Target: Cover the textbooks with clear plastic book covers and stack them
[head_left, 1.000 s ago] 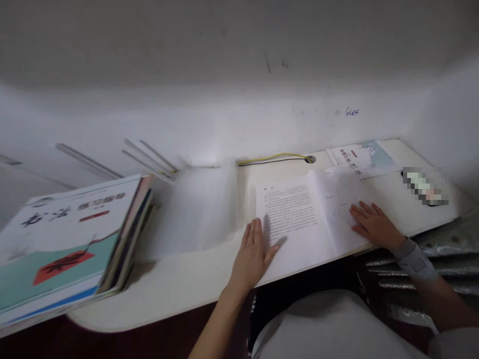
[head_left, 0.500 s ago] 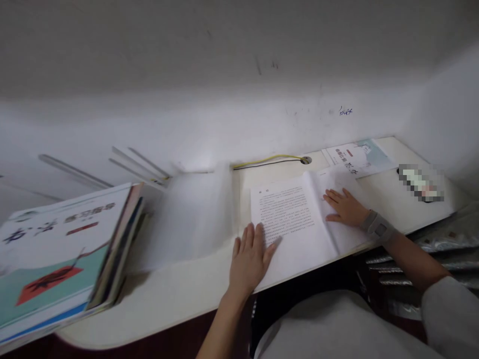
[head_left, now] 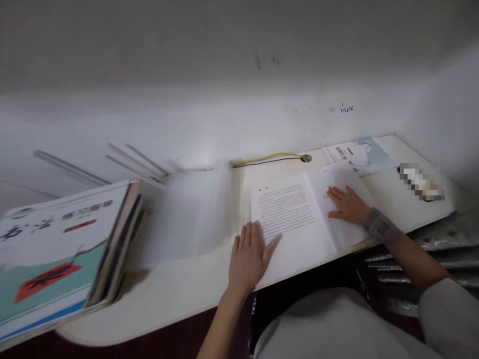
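An open booklet [head_left: 288, 249] lies near the desk's front edge, with lines of print on its left page and a mostly blank right page. My left hand [head_left: 247, 259] rests flat at the lower left edge of the printed page, fingers stretched and thumb out over the paper. On the right page my right hand [head_left: 347, 205] lies spread and palm down. A grey band [head_left: 381, 227] circles my right wrist. Neither hand grips anything.
Left on the white desk [head_left: 179, 289] stands a stack of books [head_left: 56, 269]. Beside it are blurred translucent sheets [head_left: 194, 214]. Behind the booklet, a yellow cable [head_left: 269, 156] enters a hole. A printed cover [head_left: 361, 154] and a pixelated phone-like object [head_left: 419, 182] lie at right.
My right hand has slid slightly to the right across the right page, which looks flatter. My left hand stays nearly in place.
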{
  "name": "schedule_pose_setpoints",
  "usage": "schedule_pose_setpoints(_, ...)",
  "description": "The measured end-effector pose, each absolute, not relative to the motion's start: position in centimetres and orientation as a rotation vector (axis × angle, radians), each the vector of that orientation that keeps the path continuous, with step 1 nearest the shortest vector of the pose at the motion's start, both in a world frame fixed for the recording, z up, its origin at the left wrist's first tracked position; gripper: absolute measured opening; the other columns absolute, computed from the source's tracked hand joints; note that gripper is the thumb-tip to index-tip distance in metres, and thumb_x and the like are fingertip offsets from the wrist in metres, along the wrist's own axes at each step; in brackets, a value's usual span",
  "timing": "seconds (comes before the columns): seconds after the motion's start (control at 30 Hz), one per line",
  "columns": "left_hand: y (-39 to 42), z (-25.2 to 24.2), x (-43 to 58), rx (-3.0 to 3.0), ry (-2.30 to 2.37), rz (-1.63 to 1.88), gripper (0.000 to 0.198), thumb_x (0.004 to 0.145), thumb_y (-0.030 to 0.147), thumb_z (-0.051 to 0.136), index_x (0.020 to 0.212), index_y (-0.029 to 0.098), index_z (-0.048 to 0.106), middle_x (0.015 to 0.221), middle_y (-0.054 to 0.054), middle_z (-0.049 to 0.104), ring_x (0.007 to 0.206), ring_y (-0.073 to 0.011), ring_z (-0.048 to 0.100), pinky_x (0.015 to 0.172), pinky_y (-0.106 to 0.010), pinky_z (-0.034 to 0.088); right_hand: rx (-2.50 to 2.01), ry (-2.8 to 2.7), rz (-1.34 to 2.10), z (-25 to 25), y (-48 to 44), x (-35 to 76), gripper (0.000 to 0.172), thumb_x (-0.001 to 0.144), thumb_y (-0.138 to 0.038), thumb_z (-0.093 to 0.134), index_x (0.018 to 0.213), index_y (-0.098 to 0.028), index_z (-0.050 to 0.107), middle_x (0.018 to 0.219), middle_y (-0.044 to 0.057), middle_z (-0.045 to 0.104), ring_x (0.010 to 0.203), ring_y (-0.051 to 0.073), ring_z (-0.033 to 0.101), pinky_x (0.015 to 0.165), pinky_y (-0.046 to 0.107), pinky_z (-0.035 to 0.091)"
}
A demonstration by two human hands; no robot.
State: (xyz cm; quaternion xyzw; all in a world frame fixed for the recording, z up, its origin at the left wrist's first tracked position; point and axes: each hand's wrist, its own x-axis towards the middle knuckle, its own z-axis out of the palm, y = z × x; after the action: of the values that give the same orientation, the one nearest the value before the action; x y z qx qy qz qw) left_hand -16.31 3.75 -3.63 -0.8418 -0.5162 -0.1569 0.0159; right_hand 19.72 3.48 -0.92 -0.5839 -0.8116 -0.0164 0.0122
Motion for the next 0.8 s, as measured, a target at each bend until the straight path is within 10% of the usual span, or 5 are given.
schedule_pose_setpoints(0.8, 4.0, -3.9, -16.3, -2.556, -1.590, -0.376, 0.082, 0.091, 0.059, 0.014, 0.137, -0.007, 0.032, 0.138, -0.028, 0.040, 0.133, -0.0340, 0.034, 0.103, -0.050, 0.034, -1.846, -2.379, -0.304, -2.4, -3.6, 18.0, 0.058, 0.095, -0.046, 0.028, 0.139, -0.009, 0.036, 0.143, 0.020, 0.038, 0.131, 0.029, 0.037, 0.105, 0.057, 0.022)
